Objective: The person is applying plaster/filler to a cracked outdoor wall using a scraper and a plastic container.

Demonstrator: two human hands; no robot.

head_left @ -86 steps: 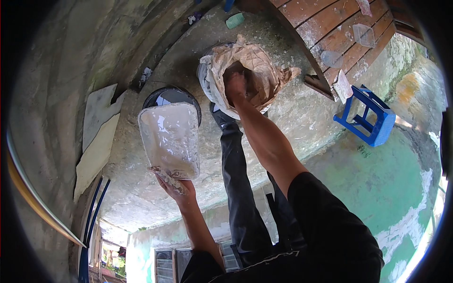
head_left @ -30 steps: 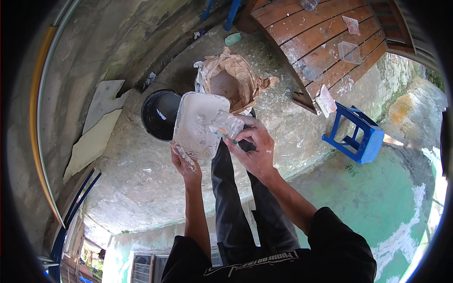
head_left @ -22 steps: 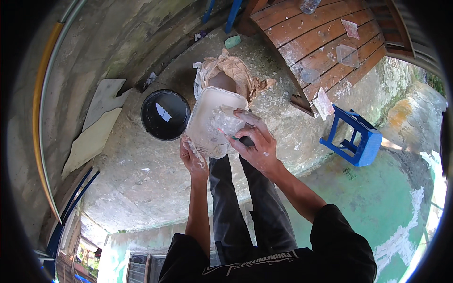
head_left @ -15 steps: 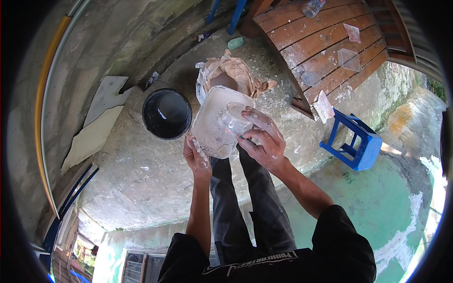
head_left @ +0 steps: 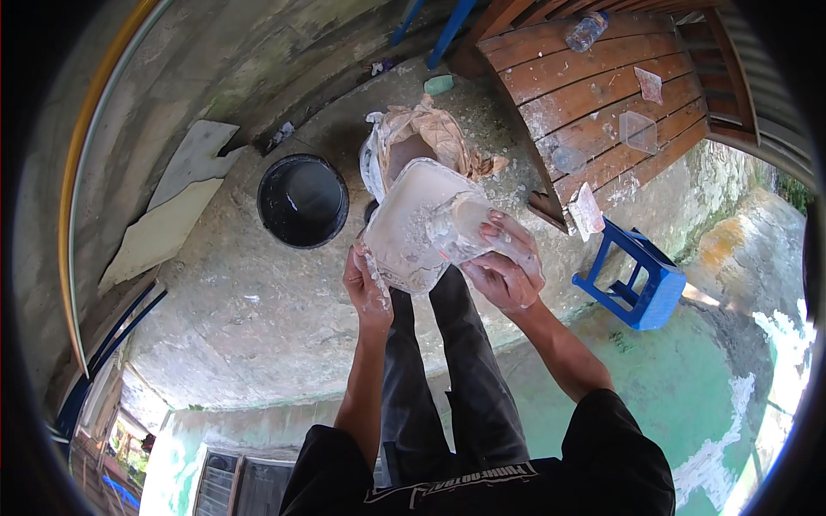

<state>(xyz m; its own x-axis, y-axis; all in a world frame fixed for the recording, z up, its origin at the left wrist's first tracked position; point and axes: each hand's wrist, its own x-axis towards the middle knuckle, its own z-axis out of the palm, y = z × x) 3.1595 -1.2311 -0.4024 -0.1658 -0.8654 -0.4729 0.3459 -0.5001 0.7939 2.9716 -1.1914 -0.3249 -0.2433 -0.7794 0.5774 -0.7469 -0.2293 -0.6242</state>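
Note:
My left hand (head_left: pixel 366 277) is closed on the left edge of a pale rectangular tray (head_left: pixel 403 228) smeared with white paste. My right hand (head_left: pixel 508 262), also closed, grips a small clear plastic container (head_left: pixel 465 224) coated in white, held over the tray's right side. A red speck shows by the container. Just beyond the tray sits a bag lined with crumpled brown paper (head_left: pixel 465 146), grey-brown material inside, its mouth partly hidden by the tray. To the left, a round black basin (head_left: pixel 301 215) with dark liquid sits on the concrete. Both hands are whitened with residue.
A wooden slatted platform (head_left: pixel 594 103) at upper right holds a bottle (head_left: pixel 585 34) and clear containers (head_left: pixel 638 131). A blue plastic stool (head_left: pixel 654 297) stands right. Broken pale boards (head_left: pixel 159 241) lean against the left wall (head_left: pixel 172 77). A green object (head_left: pixel 437 84) lies behind the bag.
My right hand has come out of the paper bag and now holds the clear container over the tray. Both hands and the tray have shifted rightward; the basin, earlier partly covered, is fully visible.

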